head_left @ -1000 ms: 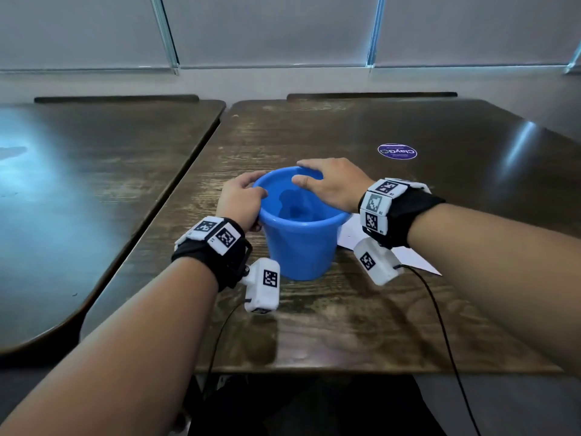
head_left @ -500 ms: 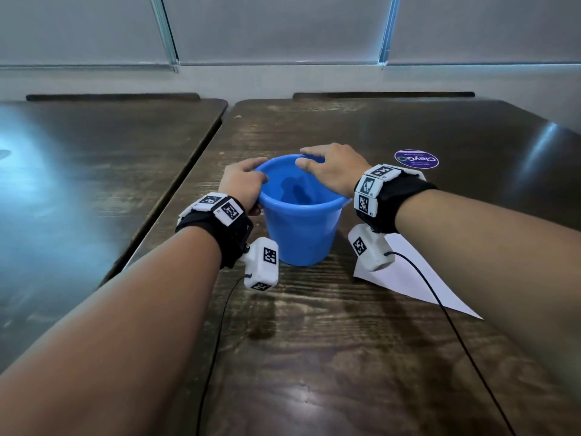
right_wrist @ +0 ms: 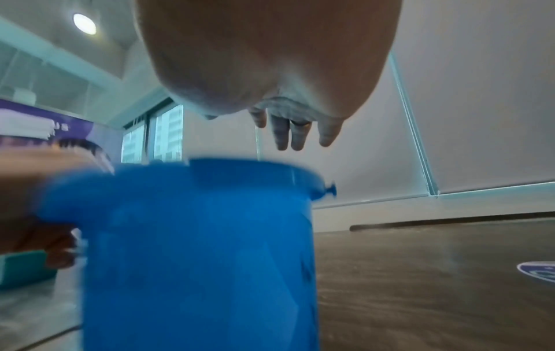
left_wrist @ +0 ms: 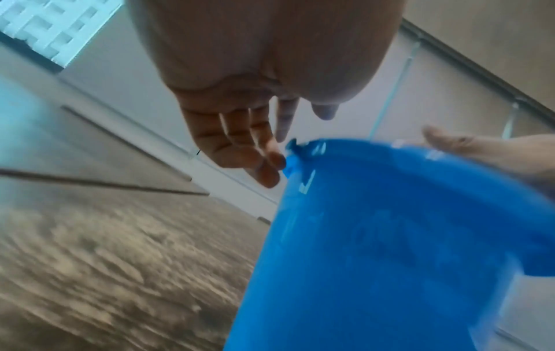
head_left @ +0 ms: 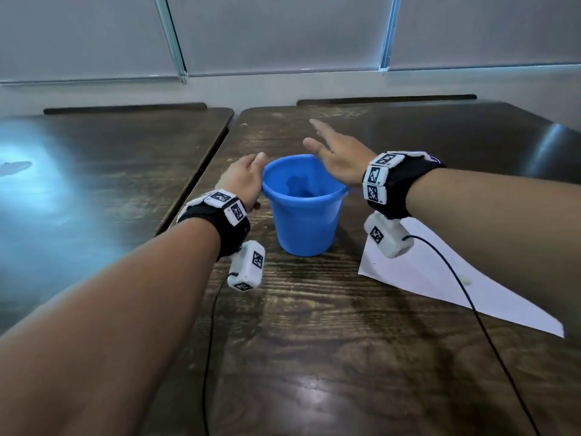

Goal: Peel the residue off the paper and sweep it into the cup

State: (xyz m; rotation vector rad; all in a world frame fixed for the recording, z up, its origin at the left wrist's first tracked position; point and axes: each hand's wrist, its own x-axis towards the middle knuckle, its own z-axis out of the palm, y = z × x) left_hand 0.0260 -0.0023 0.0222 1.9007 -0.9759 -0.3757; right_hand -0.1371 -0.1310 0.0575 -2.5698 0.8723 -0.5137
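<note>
Head view: upright blue cup (head_left: 304,215), contents unclear

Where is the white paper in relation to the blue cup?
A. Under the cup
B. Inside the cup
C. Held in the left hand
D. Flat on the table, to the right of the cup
D: the white paper lies flat on the table, to the right of the blue cup and apart from it.

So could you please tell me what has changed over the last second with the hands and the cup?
The right hand has let go of the blue cup and lifted with fingers straight. The left hand has loosened its grip but stays at the rim. The cup stays upright beside the paper.
</note>
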